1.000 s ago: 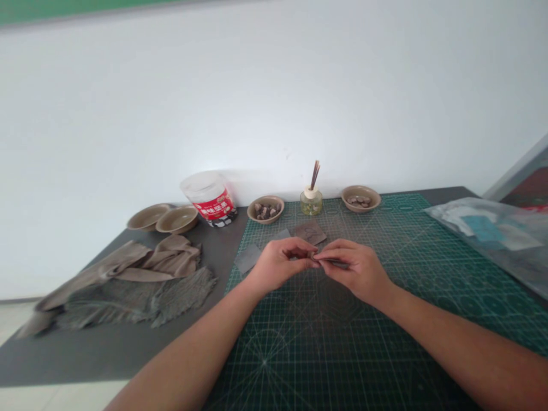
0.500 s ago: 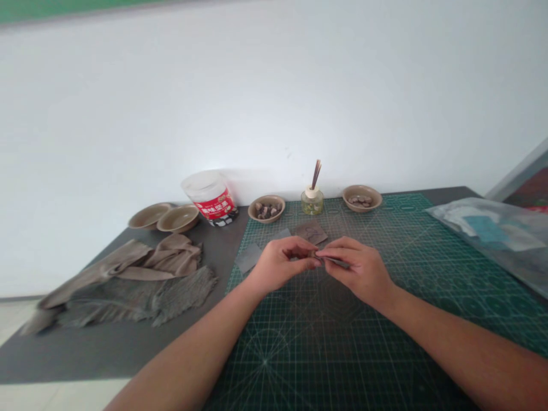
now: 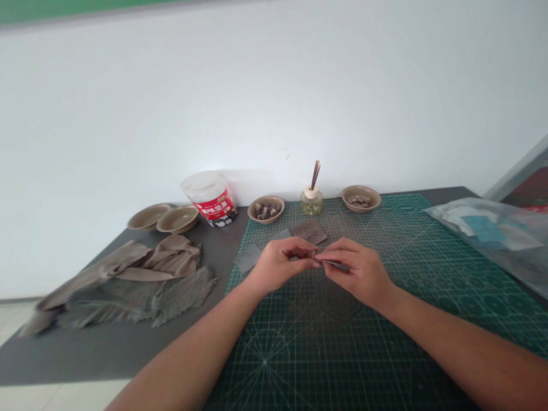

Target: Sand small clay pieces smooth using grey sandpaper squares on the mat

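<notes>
Above the green cutting mat (image 3: pixel 299 365), my left hand (image 3: pixel 280 264) pinches a small brownish piece (image 3: pixel 315 256) between thumb and fingertips; the fingers hide most of it. My right hand (image 3: pixel 357 269) grips a thin, flat sheet (image 3: pixel 333 261), seen edge-on, that looks like sandpaper. Its edge meets the small piece, and the fingertips of both hands are close together. Just beyond the hands lies a brown square sheet (image 3: pixel 311 232) with a dark mark. Grey square sheets (image 3: pixel 248 258) lie by my left hand, partly covered by it.
Toward the wall stand a bowl of brown chunks (image 3: pixel 266 210), a reed diffuser (image 3: pixel 311 201) and a bowl of flat round pieces (image 3: pixel 361 200). A plastic jar (image 3: pixel 212 200), two more bowls (image 3: pixel 177 218) and crumpled cloths (image 3: pixel 141 285) are left. A clear plastic bag (image 3: pixel 492 228) lies right.
The flat sheet in my right hand has shifted slightly against the small piece, and the right fingers have moved a little. My left hand stays nearly in place.
</notes>
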The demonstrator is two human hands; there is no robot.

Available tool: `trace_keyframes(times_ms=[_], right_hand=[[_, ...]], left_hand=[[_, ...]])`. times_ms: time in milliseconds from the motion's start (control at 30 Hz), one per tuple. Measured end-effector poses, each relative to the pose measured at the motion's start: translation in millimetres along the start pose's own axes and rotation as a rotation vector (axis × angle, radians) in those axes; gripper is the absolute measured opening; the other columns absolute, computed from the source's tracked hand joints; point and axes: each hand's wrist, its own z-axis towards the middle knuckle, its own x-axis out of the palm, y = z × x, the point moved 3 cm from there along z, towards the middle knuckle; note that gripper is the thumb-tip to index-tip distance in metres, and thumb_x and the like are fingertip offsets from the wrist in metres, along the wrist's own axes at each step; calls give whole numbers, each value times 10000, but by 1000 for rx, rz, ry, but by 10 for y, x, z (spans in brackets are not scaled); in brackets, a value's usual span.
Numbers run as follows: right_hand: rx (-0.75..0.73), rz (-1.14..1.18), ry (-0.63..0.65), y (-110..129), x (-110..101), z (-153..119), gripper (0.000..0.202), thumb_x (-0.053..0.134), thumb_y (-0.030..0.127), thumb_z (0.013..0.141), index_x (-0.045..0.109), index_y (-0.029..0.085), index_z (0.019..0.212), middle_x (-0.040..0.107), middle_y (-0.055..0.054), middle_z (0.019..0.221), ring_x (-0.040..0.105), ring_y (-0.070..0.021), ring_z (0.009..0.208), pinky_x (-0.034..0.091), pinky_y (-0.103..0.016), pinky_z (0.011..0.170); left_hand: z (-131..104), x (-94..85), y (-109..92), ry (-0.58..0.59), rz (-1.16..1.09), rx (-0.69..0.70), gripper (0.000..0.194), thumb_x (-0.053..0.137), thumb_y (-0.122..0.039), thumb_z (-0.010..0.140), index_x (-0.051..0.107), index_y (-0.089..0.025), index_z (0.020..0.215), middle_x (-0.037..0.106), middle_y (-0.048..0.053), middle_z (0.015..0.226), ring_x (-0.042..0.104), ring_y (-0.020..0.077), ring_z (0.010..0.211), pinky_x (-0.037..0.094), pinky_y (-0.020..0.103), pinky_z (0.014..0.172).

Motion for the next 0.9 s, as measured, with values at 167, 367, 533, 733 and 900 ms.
trace_keyframes(times_ms=[167, 367, 533, 733, 900], right_hand=[[9, 1, -6, -5, 6, -1, 217, 684, 164, 885, 771, 266, 1056, 751, -42, 971, 705, -171, 863, 585, -289, 762], [-22, -12, 3, -11, 12, -3, 218, 696, 142, 872, 772, 246, 1048, 753, -46, 975, 705, -168, 872, 581, -282, 785], [-14, -34, -16, -23, 10, -1, 213, 682, 151, 888, 771, 245, 1058, 755, -48, 974, 706, -174, 872, 583, -289, 784], [-35, -15, -2, -24, 23, -2, 200, 695, 136, 877, 775, 221, 1039, 756, -49, 969, 703, -164, 877, 581, -273, 802], [-28, -32, -15, -35, 21, -1, 193, 689, 141, 884, 775, 219, 1038, 757, -49, 973, 700, -163, 878, 580, -279, 805]], left_hand=[[1, 1, -8, -6, -6, 19, 242, 854, -283, 734, 782, -162, 931, 775, 60, 877, 703, 160, 775, 562, 263, 730], [0, 10, -18, -15, 7, 16, 230, 855, -253, 727, 782, -163, 926, 774, 46, 845, 703, 154, 762, 561, 256, 731], [1, 15, -13, -13, 0, 4, 216, 844, -254, 738, 782, -158, 922, 781, 53, 866, 712, 161, 774, 564, 259, 729], [11, 8, 30, -10, -9, -1, 238, 848, -240, 732, 777, -162, 946, 784, 55, 884, 714, 163, 776, 566, 265, 727], [15, 6, 29, -7, -10, 6, 231, 853, -252, 730, 780, -161, 929, 781, 53, 872, 709, 159, 771, 562, 262, 728]])
